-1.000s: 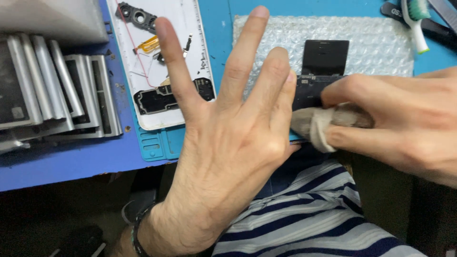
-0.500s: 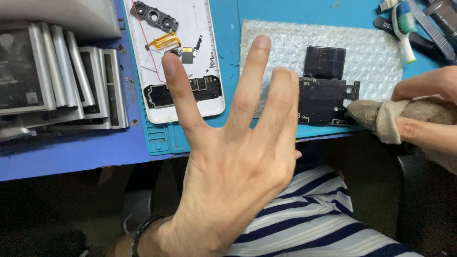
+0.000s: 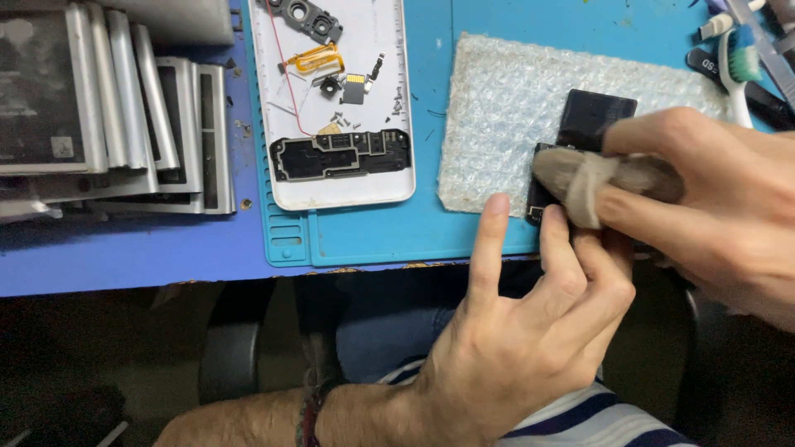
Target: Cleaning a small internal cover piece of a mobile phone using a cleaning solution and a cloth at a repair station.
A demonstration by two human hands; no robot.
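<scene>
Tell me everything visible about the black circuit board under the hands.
The black circuit board lies flat on a sheet of bubble wrap on the blue mat. Only its dark, glossy upper square and part of its left edge show. The right hand presses a grey-brown cloth wad onto it, and the left hand has fingertips at its lower left edge.

black board (image 3: pixel 592 116): mostly under both hands | toothbrush (image 3: pixel 734 62): cut by top edge | white tray (image 3: pixel 389 99) screws: too small
</scene>
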